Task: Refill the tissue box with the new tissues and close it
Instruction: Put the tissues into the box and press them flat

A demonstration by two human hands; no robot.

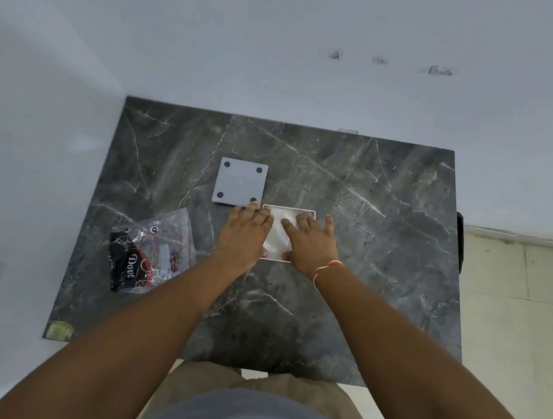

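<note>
Nearest on the dark counter (367,216), both hands lie spread flat, left hand (245,236) and right hand (310,245) pressing the white tissues (278,232) down into the open box (311,213), thumbs tucked at its near rim. The tissues look soft, light and springy, so I'd press them at the middle and steady the stiff box by its rims. The box looks nearly square, opening up, no clear long axis; its grey lid (240,182) lies just beyond the box to the left, an emptied wrapper (148,249) well left.

Two hands (left (245,231), right (310,241)), one tissue box (304,212), one lid (239,182), one wrapper (147,252).
</note>
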